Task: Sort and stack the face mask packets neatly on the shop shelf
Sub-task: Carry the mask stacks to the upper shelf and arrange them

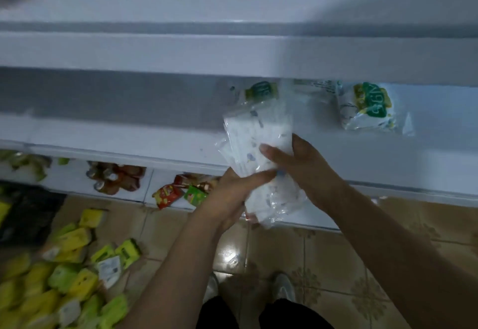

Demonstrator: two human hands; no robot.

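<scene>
Nearest, low centre of the frame: two shoes (283, 286) on a tan tiled floor (336, 264). Lower left: a loose heap of yellow and green packets (75, 284) on that floor, unsorted, contents not legible. Centre: the left hand (232, 194), fingers curled under and around the near end of a bundle of face mask packets (258, 152), clear wrappers with white contents; the right hand (300, 163) closes on the same bundle from the right, thumb laid across its top face. Both hands hold it together, slanting up and away over the front lip of the white shelf (129, 127); whether its far end touches the shelf surface cannot be told through the blur. Left of centre, lower tier: assorted red and green snack packets (178, 193). Farther, upper right: a green-labelled packet (372, 106) already lying on the shelf, and another green-labelled packet (261, 90) just beyond the bundle. Step in hand, by appearance: squaring the bundle before placement. Next move likely calls for setting it flat beside the shelved packets, edges aligned, then releasing without the slippery wrappers sliding apart.
</scene>
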